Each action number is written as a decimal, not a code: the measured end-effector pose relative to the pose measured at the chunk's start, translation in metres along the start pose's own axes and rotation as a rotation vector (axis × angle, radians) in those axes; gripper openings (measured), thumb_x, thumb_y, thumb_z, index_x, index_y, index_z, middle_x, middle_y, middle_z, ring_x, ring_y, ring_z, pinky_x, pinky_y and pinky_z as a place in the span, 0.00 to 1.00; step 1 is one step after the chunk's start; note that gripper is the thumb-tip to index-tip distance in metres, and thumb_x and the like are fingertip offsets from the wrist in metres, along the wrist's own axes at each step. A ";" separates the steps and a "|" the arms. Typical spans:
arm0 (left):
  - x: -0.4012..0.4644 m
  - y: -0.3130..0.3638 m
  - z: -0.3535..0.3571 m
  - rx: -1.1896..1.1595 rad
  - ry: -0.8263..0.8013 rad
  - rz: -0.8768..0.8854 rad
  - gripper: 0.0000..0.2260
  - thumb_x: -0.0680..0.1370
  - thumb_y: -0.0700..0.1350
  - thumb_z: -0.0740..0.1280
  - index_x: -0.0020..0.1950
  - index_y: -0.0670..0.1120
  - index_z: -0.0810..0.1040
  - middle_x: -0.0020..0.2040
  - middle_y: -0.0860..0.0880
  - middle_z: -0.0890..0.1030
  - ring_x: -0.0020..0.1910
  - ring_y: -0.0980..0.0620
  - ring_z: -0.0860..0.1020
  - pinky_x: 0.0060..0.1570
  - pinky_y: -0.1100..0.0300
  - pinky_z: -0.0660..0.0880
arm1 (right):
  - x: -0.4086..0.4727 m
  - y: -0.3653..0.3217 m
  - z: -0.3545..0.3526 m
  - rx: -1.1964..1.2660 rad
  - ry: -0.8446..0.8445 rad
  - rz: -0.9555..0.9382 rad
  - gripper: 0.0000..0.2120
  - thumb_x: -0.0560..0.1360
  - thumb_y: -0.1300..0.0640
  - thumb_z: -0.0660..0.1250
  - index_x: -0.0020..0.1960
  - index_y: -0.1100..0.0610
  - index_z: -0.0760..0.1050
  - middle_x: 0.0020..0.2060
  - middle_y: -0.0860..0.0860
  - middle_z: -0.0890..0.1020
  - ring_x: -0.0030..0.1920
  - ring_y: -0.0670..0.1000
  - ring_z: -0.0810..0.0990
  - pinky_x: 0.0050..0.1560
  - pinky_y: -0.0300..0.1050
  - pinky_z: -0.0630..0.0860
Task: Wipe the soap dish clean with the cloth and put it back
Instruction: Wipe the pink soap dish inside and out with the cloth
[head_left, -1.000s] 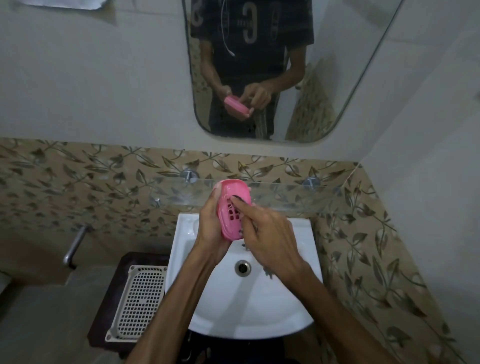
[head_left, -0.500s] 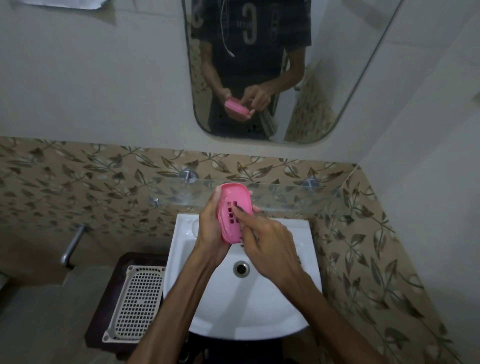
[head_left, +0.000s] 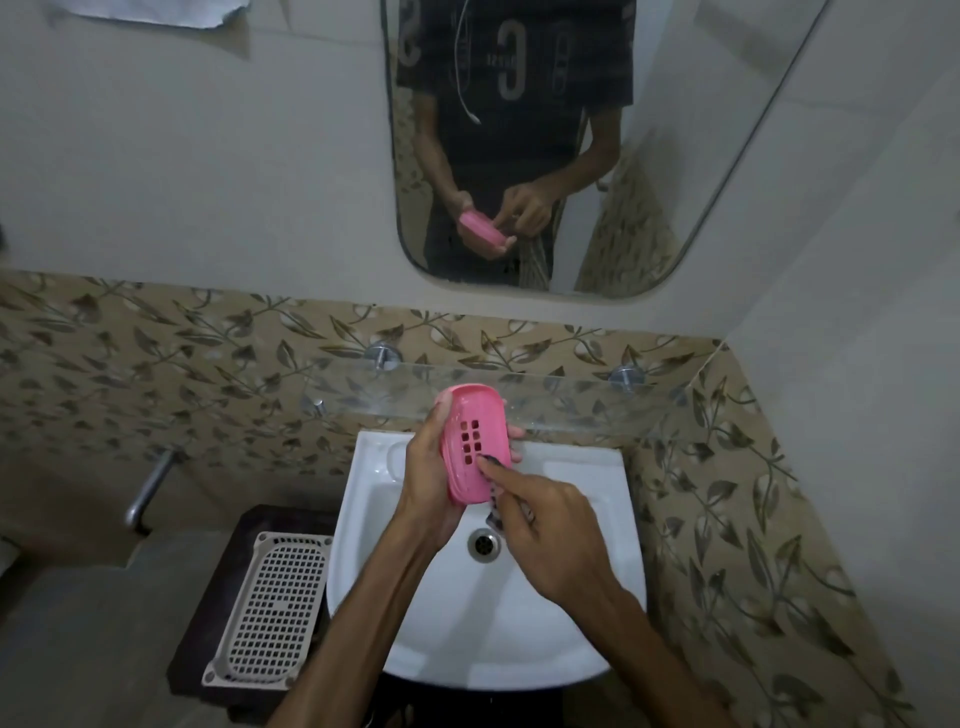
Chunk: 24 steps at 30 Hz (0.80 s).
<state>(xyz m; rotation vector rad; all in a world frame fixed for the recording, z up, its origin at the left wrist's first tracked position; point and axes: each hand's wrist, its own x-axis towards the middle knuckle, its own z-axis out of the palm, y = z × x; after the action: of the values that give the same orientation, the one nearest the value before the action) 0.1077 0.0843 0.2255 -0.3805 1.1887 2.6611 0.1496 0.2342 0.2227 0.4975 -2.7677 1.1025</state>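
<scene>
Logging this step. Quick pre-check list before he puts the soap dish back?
1. Soap dish held firmly in left hand: ok.
2. Cloth on dish, pressed by right hand: ok.
3. Dish wiped clean: cannot tell.
4. Glass shelf free for the dish: ok.
5. Dish held over sink, so drips land there: ok.
</scene>
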 end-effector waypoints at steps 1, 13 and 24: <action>-0.001 -0.002 0.000 -0.010 -0.001 0.006 0.33 0.79 0.64 0.61 0.68 0.37 0.78 0.56 0.32 0.81 0.47 0.39 0.82 0.53 0.47 0.79 | 0.002 0.004 -0.001 0.054 0.016 0.024 0.20 0.80 0.55 0.61 0.69 0.45 0.80 0.43 0.44 0.88 0.40 0.45 0.85 0.45 0.48 0.84; -0.009 -0.008 0.005 -0.029 -0.064 0.128 0.28 0.77 0.53 0.61 0.75 0.41 0.73 0.69 0.27 0.72 0.65 0.33 0.74 0.69 0.36 0.65 | -0.005 0.008 0.014 0.365 0.039 0.263 0.10 0.81 0.48 0.70 0.61 0.40 0.74 0.44 0.43 0.85 0.33 0.44 0.81 0.35 0.45 0.81; -0.012 0.002 0.000 0.052 -0.116 -0.073 0.29 0.78 0.53 0.60 0.73 0.36 0.72 0.70 0.30 0.75 0.74 0.32 0.70 0.74 0.34 0.65 | 0.004 0.027 0.024 0.263 0.311 0.161 0.06 0.74 0.64 0.73 0.47 0.54 0.83 0.39 0.46 0.85 0.37 0.46 0.83 0.38 0.48 0.83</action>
<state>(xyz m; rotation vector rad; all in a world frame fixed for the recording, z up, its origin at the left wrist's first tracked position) 0.1185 0.0826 0.2306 -0.2519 1.1826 2.5476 0.1367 0.2350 0.1885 0.1121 -2.4398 1.4523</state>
